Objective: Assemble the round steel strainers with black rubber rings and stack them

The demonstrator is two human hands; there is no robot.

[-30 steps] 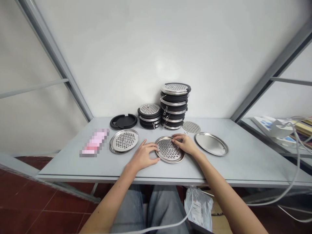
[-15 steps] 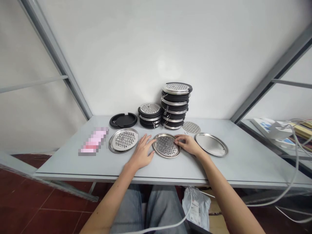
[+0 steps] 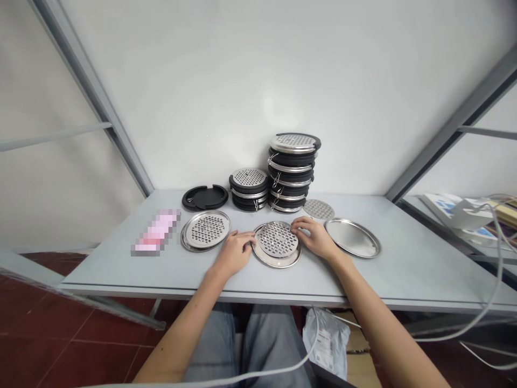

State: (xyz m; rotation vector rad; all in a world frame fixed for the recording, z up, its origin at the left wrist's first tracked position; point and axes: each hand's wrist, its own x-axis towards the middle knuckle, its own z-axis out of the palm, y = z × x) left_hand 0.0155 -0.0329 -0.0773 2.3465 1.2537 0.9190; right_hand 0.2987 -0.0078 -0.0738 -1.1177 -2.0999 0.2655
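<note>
In front of me lies a round metal tray point(image 3: 278, 263) with a raised rim. A perforated metal grater disc point(image 3: 278, 240) sits over it, off centre toward the far side, so a crescent of tray shows in front. My right hand point(image 3: 315, 237) pinches the disc's right edge between thumb and fingers. My left hand point(image 3: 236, 252) has its fingers and thumb closed at the tray's left rim. To the left, another grater disc point(image 3: 208, 230) rests on a second round tray point(image 3: 197, 249). A bare round tray point(image 3: 352, 238) lies to the right.
At the back stand a tall stack of black holders with grater discs point(image 3: 291, 172) and a shorter stack point(image 3: 248, 188). A black round holder point(image 3: 204, 198) is left of them. A flat perforated disc point(image 3: 319, 209) lies behind my right hand. A white cable point(image 3: 490, 285) hangs at the right.
The grater disc has risen from the tray and shifted toward the far side, with my right hand at its edge. My left hand's fingers have closed in from their spread pose.
</note>
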